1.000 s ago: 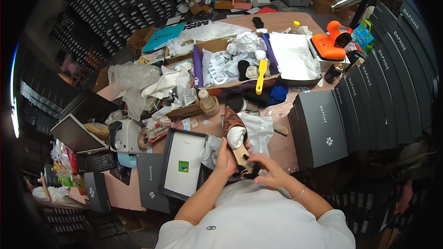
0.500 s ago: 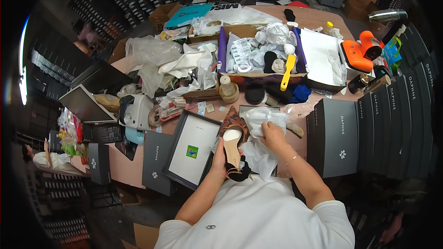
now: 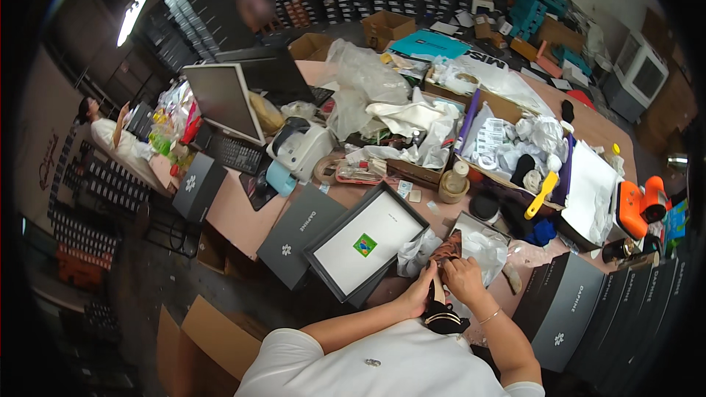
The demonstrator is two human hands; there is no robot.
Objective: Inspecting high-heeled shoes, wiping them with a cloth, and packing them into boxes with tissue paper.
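One pointed shoe (image 3: 439,292) is lying between two bare hands: the left hand (image 3: 419,295) is gripping its side, while the right hand (image 3: 463,278) is touching the upper, its finger closure being impossible to tell. The shoe is showing a brown, dark-patterned toe and black heel straps. Two crinkled, thin white wrappings (image 3: 487,251) are flanking it; one shallow, rectangular grey box (image 3: 390,217) is lying leftward.

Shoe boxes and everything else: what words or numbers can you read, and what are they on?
I won't copy wording, but it's here:
Dark grey shoeboxes: clear pale letters, flower emblem.
White plastic packaging: big black letters.
Left wall: slanted letters.
White label sheet: too small.
Teal box: too small.
Animal-print shoe: none visible.
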